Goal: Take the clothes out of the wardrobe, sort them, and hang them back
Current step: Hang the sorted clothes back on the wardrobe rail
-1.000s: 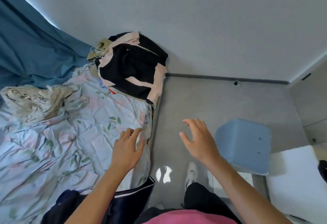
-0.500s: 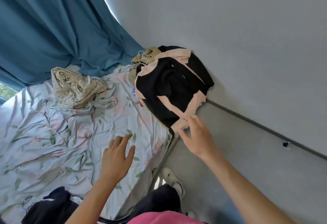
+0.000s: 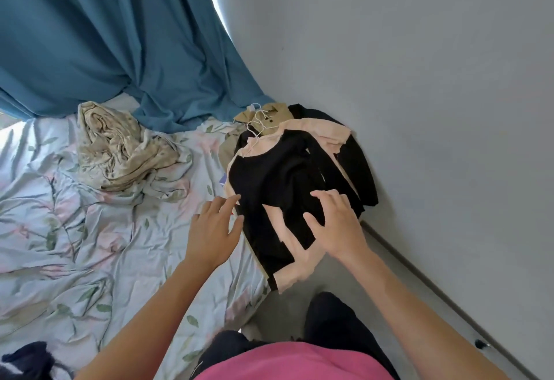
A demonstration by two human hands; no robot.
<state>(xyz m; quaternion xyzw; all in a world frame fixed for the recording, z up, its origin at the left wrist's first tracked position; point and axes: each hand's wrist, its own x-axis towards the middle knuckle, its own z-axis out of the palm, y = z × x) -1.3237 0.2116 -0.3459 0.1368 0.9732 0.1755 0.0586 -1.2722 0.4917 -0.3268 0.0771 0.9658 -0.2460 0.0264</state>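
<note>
Black top (image 3: 281, 178): on top of the clothes pile, at the bed's edge by the grey wall (image 3: 419, 79). We think it is soft, light and floppy.
Hangers (image 3: 257, 123): thin white hooks at the top end of the black top. We would lift there so it won't slump.
Pink and tan clothes (image 3: 317, 129): under the black top.
Left hand (image 3: 214, 229): fingers spread, holding nothing, just left of the black top.
Right hand (image 3: 335, 223): fingers spread over the black top; we cannot tell if it touches.
Bed sheet (image 3: 90, 244): flowery, crumpled, left of the black top.
</note>
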